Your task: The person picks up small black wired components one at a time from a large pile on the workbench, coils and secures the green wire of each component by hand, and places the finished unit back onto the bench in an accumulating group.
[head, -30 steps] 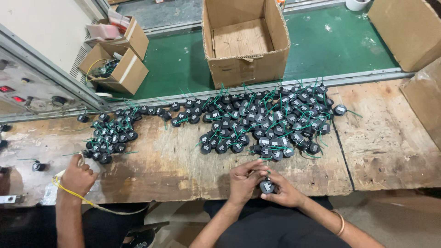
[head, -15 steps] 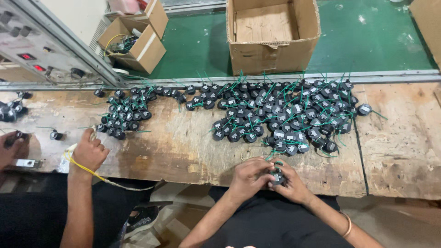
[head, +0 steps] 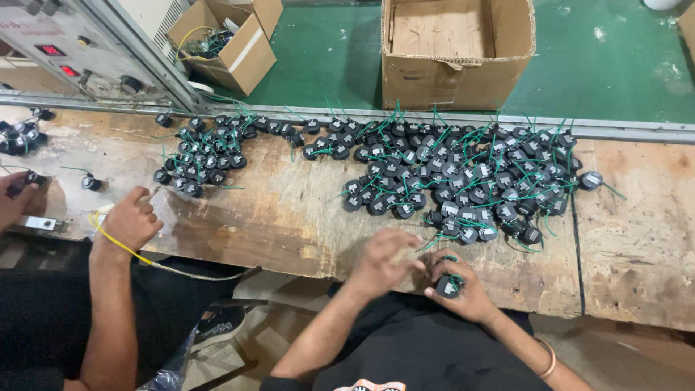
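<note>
At nine o'clock a co-worker's hand (head: 130, 221) rests curled on the wooden bench (head: 289, 217) beside a yellow wire (head: 119, 242). At six o'clock the left hand (head: 384, 261) hovers with fingers loosely spread, holding nothing, just beside the right hand (head: 460, 289), whose fingers grip a small black round part (head: 449, 287) with green leads. A heap of like parts (head: 463, 174) lies at one o'clock.

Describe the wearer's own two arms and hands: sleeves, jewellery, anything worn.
Both forearms are bare, with no sleeves showing and no gloves. The left hand shows no rings or watch. The right hand is likewise bare, but a thin orange bangle circles that arm. A black shirt covers the torso.
</note>
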